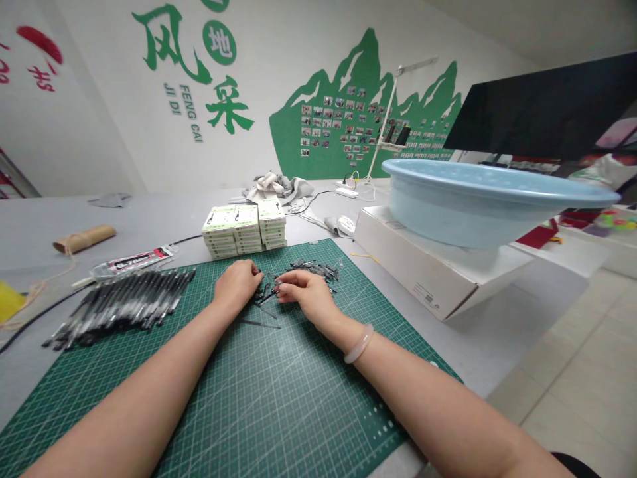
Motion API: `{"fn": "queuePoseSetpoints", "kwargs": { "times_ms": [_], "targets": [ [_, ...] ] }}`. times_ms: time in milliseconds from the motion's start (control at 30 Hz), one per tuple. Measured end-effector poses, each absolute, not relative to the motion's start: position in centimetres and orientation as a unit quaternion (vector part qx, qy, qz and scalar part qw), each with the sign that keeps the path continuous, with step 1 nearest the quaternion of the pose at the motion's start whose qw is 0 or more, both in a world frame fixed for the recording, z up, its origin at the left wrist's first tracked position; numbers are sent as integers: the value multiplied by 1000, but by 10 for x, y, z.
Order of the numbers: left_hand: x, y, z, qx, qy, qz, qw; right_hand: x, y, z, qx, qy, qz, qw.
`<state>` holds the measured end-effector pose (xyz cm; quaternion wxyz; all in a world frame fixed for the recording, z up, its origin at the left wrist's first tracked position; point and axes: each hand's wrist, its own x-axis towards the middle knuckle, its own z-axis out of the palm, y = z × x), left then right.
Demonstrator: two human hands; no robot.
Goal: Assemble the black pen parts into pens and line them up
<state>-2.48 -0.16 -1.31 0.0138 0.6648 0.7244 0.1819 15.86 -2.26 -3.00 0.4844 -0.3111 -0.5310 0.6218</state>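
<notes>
Green 采 (229, 114) adjoins "FENG CAI" (192, 114); the right hand (309, 296) pinches a dark piece (275, 290); the left hand (237, 283) curls, hold unclear.

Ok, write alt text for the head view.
A person's left hand and right hand are close together among small dark parts on a green cutting mat; what either grip holds is too small to tell. Black pen-like sticks lie to the left, small stacked boxes behind, and a blue basin on a white box to the right.

Bare forearms (164, 365), pinkish bangle (361, 346), R wrist (339, 326)
</notes>
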Motion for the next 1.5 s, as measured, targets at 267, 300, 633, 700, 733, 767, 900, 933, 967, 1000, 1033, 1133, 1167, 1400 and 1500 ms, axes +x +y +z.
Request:
{"fn": "queuePoseSetpoints", "kwargs": {
  "times_ms": [267,300,633,700,733,767,900,933,967,1000,1033,1133,1167,1400,1500],
  "targets": [
    [-27,-1,-15,710,678,191,14,160,-22,-32,-321,-541,608,484],
    [-27,-2,-15,711,675,195,12,160,-22,-32,-322,-541,607,484],
    [-20,-22,-3,695,619,360,61,160,-26,-31,-311,-520,641,472],
    [-13,-29,-3,675,583,430,140,160,-27,-31,-308,-520,645,468],
    [-11,-33,-4,659,568,458,183,159,-27,-31,-306,-519,648,466],
    [-9,-38,-5,640,554,483,223,159,-27,-32,-304,-517,650,466],
    [-20,-63,-11,547,519,559,346,159,-26,-33,-309,-510,651,470],
    [-26,-69,-13,520,517,571,368,159,-27,-32,-311,-514,649,467],
    [-32,-75,-14,496,517,581,386,158,-29,-31,-311,-524,644,463],
    [-38,-79,-14,475,517,587,402,158,-32,-30,-310,-541,633,458],
    [-43,-83,-14,463,516,588,416,157,-35,-28,-308,-564,618,453],
    [-52,-88,-12,481,511,551,452,154,-48,-22,-285,-634,582,423],
    [-53,-89,-11,495,508,529,466,153,-53,-20,-270,-646,590,401],
    [-58,-84,-13,480,526,543,445,151,-72,-14,-183,-812,493,253],
    [-62,-81,-15,512,570,515,383,147,-75,-15,-203,-871,386,228]
  ]
}}
